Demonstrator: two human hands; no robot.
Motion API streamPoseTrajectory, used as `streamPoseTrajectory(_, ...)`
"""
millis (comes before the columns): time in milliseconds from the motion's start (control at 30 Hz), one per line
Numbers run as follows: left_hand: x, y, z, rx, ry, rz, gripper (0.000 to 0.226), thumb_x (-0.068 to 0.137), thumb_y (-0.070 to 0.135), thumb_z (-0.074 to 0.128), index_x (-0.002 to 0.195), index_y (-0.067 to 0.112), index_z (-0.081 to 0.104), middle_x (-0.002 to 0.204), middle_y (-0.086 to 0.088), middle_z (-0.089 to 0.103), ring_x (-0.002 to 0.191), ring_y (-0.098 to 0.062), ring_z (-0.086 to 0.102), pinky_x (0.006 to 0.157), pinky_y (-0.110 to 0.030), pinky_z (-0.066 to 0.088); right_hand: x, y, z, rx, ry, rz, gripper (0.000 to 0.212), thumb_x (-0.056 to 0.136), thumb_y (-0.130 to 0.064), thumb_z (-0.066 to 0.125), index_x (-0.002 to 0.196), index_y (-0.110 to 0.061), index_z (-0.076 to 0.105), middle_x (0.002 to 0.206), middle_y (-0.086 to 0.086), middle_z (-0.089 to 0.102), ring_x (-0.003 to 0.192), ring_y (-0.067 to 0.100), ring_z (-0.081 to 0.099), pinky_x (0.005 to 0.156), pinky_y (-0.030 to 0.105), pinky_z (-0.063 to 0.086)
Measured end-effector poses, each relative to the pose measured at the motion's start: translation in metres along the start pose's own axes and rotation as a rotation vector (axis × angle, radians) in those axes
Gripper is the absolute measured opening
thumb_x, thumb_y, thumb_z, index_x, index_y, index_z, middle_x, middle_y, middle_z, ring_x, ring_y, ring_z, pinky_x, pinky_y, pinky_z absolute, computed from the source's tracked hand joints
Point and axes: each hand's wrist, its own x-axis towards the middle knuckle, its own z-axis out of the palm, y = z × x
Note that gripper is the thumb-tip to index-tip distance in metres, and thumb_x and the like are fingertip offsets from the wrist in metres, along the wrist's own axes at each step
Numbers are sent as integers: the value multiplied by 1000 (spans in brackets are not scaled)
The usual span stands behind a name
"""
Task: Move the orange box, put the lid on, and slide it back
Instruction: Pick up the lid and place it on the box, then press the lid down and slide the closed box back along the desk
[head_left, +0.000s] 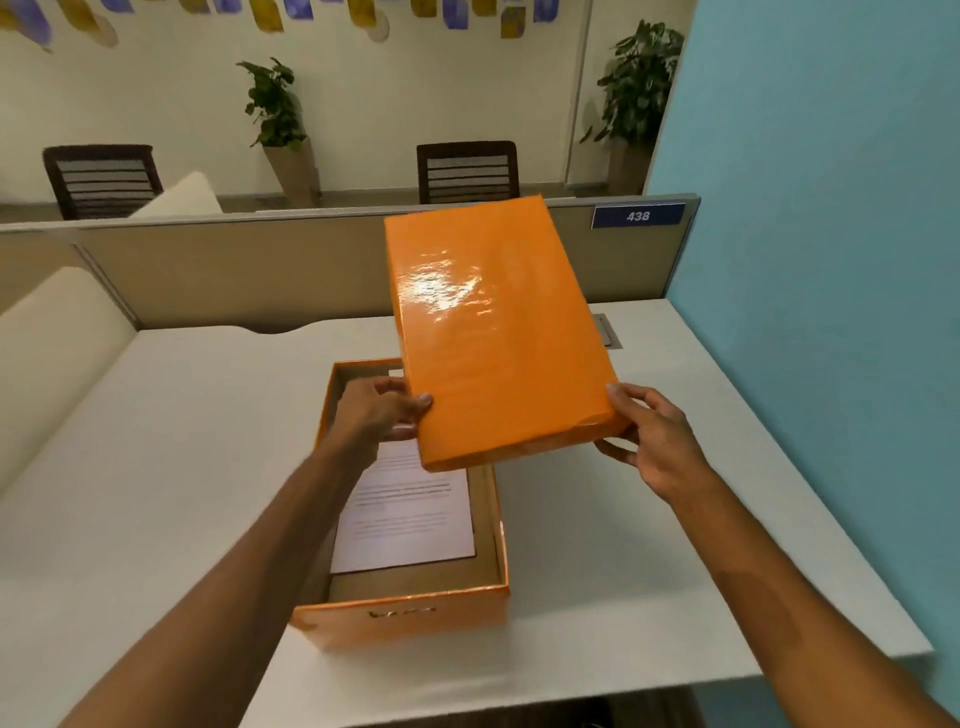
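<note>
An open orange box (410, 618) stands on the white desk near its front edge, with a printed white sheet (410, 519) lying inside. The glossy orange lid (493, 332) hovers above the box's far half, tilted and shifted to the right. My left hand (379, 410) grips the lid's near left corner, and my right hand (654, 441) grips its near right corner. The lid hides the far end of the box.
The white desk (649, 561) is bounded by a beige partition (234, 270) at the back and a blue wall (831, 260) on the right. A cable grommet (608, 330) sits behind the lid. Chairs and potted plants stand beyond the partition.
</note>
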Motion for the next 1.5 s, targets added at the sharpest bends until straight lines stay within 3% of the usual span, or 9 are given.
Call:
streamPoseTrajectory(233,-21,-30,-74,125,-19,-63,22,82,19,77,99,13,65,93,-7,71,79,-20,70,51,-26,56,-51,36,35,-246,-74,41,37,88,-32,73,117,-11,64,114,12,68,99,29,67,68,36,58)
streamPoseTrajectory(333,-30,-50,-96,154,-40,-112,20,84,20,75,100,16,64,99,-7,70,86,-23,68,57,-30,53,-67,52,49,-322,-122,60,38,87,-31,74,120,-17,61,109,4,68,93,23,68,59,28,57)
streamPoseTrajectory(533,-47,-92,-122,120,-77,-149,24,88,18,71,109,9,66,107,-8,70,94,-21,67,66,-30,53,-80,75,70,-404,-177,114,33,88,-29,73,118,-21,60,104,-2,68,90,18,68,54,26,57)
streamPoseTrajectory(867,-55,-123,-123,78,-4,-135,33,93,12,64,125,1,62,116,-13,68,103,-29,66,85,-42,54,-88,95,82,-397,-146,157,38,91,-17,70,127,-10,60,117,10,66,101,30,66,68,46,59)
streamPoseTrajectory(1033,-52,-131,-120,79,-28,-167,39,93,17,65,128,2,58,120,-11,65,109,-31,63,85,-41,53,-89,99,79,-393,-134,175,41,94,-13,67,132,-3,58,122,11,65,104,30,64,70,43,58)
streamPoseTrajectory(1233,-48,-144,-123,45,-42,-168,41,92,23,66,129,7,59,116,-7,67,100,-25,66,76,-36,54,-89,101,78,-440,-137,174,41,94,-13,66,133,-3,59,125,14,65,109,34,65,88,57,56)
streamPoseTrajectory(1367,-47,-151,-124,31,-54,-152,35,92,21,66,124,8,62,109,-2,70,100,-23,67,73,-32,54,-88,102,79,-447,-131,173,40,94,-12,67,131,-3,60,122,15,66,103,32,67,80,48,59)
streamPoseTrajectory(1500,-47,-156,-123,43,-49,-152,29,94,21,63,121,11,63,108,0,71,100,-24,68,82,-40,54,-85,106,81,-465,-120,181,41,92,-11,68,132,-3,60,120,13,67,97,28,68,71,40,59)
